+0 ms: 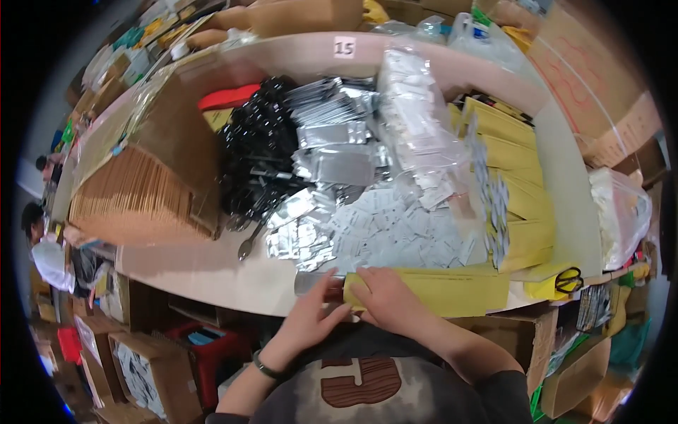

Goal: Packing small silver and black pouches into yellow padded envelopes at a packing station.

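At the table's front edge, my left hand (316, 312) grips a flat silver packet (308, 283) between thumb and fingers. The packet lies at the left end of a long yellow sleeve (445, 291), an envelope or flat box. My right hand (388, 300) holds that end of the sleeve, fingers over its top. Whether part of the packet is inside the sleeve is hidden by my fingers. Just beyond my hands spread many small white sachets (381, 226), with small silver sachets (300, 240) to their left.
Black spoon-like utensils (261, 141) pile up behind left, beside a carton of brown card pieces (134, 198). Larger silver packets (342, 164) and a plastic bag of white packets (413, 106) stand at the back. Yellow sleeves (519, 184) stack right; black scissors (568, 280) lie at the right edge.
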`<action>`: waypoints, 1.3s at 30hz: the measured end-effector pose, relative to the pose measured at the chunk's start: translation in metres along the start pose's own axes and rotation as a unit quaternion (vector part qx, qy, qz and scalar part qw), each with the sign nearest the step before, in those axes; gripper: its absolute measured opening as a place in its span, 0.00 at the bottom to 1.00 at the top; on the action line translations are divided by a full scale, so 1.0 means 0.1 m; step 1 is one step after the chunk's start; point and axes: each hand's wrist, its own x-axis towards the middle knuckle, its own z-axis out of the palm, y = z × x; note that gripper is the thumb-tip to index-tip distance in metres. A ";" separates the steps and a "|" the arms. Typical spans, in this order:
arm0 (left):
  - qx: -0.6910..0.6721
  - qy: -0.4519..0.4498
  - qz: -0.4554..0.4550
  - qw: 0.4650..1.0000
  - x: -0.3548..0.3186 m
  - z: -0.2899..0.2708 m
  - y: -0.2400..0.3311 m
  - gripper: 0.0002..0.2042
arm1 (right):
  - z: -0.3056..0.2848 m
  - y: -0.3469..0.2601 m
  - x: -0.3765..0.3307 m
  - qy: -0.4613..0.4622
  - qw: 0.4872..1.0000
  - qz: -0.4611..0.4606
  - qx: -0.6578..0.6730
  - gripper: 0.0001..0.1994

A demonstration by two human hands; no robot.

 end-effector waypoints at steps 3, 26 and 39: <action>0.549 0.089 0.188 0.809 -0.01 -0.22 0.15 0.40 | 0.07 0.03 -0.03 0.025 0.999 -0.026 -0.002 0.17; 0.246 -0.096 -0.089 0.960 0.10 -0.08 -0.07 0.26 | -0.49 0.17 -0.27 0.008 0.992 0.112 -0.061 0.19; 0.506 -0.046 0.075 0.858 -0.22 -0.66 -0.17 0.34 | -0.08 0.05 0.04 -0.110 0.931 0.347 0.032 0.11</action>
